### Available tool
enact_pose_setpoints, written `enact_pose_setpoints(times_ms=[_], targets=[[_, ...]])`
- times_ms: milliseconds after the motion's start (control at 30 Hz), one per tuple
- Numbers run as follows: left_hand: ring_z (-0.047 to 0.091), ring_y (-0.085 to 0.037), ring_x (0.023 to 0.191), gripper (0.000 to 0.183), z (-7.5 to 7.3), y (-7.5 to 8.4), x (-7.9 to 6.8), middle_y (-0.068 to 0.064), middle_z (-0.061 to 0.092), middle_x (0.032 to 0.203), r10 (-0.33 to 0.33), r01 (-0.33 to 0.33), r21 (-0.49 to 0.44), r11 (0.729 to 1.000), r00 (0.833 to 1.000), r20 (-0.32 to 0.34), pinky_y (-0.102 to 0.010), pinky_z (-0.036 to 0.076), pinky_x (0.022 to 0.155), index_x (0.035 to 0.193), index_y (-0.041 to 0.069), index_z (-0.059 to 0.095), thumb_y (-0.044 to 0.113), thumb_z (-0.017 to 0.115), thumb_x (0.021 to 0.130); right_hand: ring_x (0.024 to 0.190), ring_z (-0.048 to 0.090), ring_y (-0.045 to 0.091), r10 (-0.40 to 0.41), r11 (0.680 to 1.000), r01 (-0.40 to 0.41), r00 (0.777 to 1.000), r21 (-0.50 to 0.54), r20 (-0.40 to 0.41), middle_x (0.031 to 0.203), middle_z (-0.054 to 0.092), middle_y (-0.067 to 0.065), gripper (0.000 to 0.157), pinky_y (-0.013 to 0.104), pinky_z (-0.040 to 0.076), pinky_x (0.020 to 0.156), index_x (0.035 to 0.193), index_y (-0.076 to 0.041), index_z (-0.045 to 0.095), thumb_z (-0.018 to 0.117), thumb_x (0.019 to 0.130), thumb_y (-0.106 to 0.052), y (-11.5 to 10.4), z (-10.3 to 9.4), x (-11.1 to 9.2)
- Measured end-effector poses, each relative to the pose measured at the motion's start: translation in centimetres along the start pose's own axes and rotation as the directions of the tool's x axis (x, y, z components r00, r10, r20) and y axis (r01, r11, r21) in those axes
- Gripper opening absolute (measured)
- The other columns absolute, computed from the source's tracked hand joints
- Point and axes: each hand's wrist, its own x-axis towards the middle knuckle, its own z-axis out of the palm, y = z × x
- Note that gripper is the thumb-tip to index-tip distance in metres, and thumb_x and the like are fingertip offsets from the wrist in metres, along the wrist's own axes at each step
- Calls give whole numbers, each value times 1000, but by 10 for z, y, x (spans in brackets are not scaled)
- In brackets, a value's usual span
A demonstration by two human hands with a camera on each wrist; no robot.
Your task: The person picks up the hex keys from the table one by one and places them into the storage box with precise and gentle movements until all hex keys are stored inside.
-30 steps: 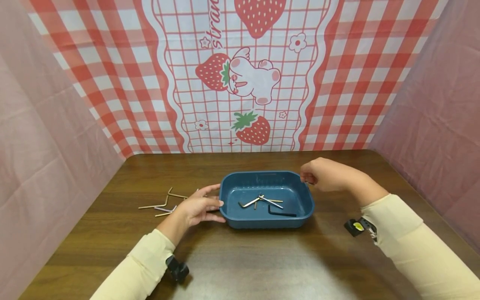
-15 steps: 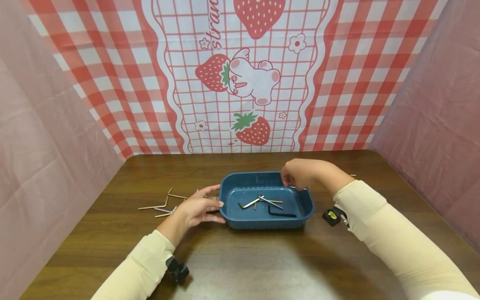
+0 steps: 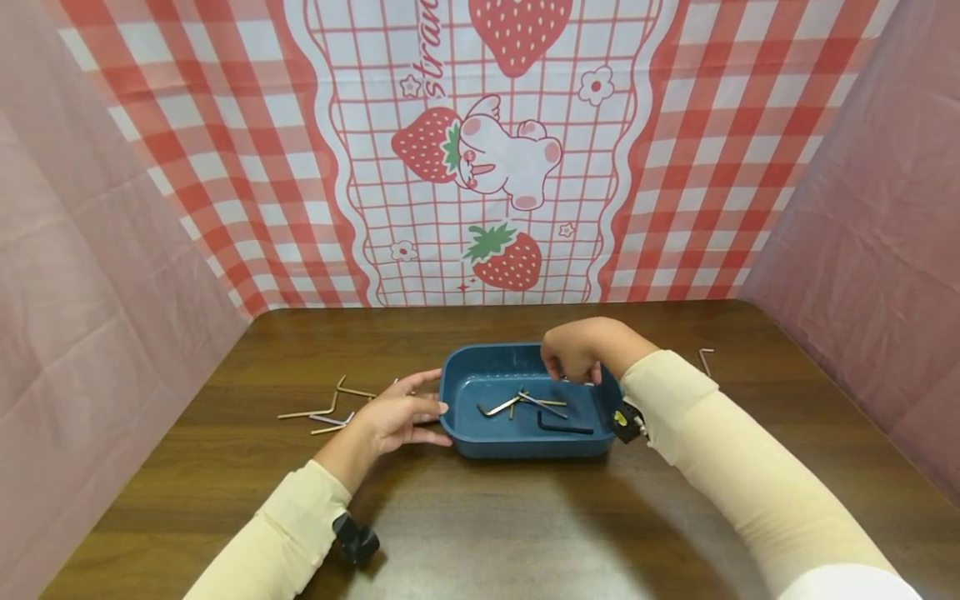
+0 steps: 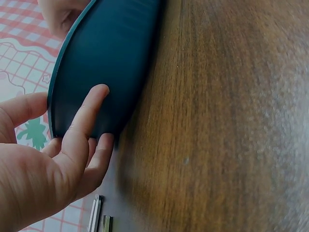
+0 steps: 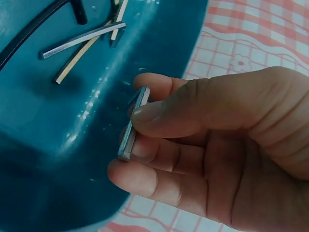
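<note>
Hex key (image 5: 128, 139) sat pinched in my right hand (image 3: 579, 348), blue bin (image 3: 525, 448) below; left hand (image 3: 397, 419), fingers spread, touched bin.

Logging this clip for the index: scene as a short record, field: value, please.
container: blue tray on wooden table
holding tray: left hand, fingers against its left end
picking hand: right hand over tray, pinching silver hex key
in tray: black hex key; several gold and silver keys, some crossing
table, left: loose L-shaped keys, count unclear
table, right: one L-shaped key
</note>
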Motion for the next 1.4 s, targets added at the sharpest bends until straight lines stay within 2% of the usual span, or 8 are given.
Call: enact_pose_setpoints(times_ms=[167,433,533,633,767,1033,1133,1400], targets=[[55,-40,113,70,0,-1,0,-34,34,143,5,-5,0,1000,1000,2,-57,54,81,153,5,22,-11,49,91,54,57,17,24,1000,-24,999,-14,21,81,55,6,28,31,56,54,94,-4,67,59,74,15,-4,2,13],[57,-38,110,70,0,-1,1,-34,36,141,13,-13,-1,1000,1000,2,-57,54,80,153,5,23,-11,49,90,56,57,20,30,999,-29,999,-30,27,77,58,6,27,24,47,44,94,-5,67,56,80,15,-11,9,28],[57,-38,109,69,1,-1,0,-34,36,141,13,-13,-1,1000,1000,0,-57,54,80,153,5,23,-11,49,91,58,58,22,17,1000,-17,1000,-23,25,78,57,6,28,29,51,47,93,-5,67,55,80,16,-14,10,31],[57,-38,110,69,1,-1,1,-34,35,142,13,-13,-1,1000,1000,0,-57,54,80,153,5,23,-11,49,91,60,61,23,-1,1000,0,1000,6,14,81,57,6,29,37,57,58,93,-6,66,55,79,17,-15,11,32],[56,-39,112,69,1,-1,1,-34,36,142,15,-15,1,1000,1000,0,-57,54,80,153,5,23,-11,49,91,62,62,23,-17,999,17,1000,33,-12,85,58,7,31,43,59,65,96,-7,66,57,78,16,-17,9,31],[55,-40,112,69,0,-1,-1,-34,35,142,14,-14,4,1000,1000,-4,-58,54,80,152,5,23,-12,49,90,55,59,20,-60,996,65,996,67,-64,73,58,3,30,34,56,52,101,-6,66,62,77,12,-16,2,22],[55,-40,112,69,0,-1,-1,-34,35,143,14,-14,3,1000,1000,-3,-58,54,80,152,5,23,-11,49,90,57,61,20,-84,992,91,992,82,-94,70,59,3,29,33,56,51,101,-5,65,65,76,10,-16,-2,18],[56,-39,112,69,0,-2,0,-33,34,143,10,-10,1,1000,1000,-2,-58,53,81,153,6,23,-11,49,91,67,59,17,-110,987,125,984,106,-143,79,62,4,22,34,57,57,98,-11,63,75,81,-3,-7,-6,7]])
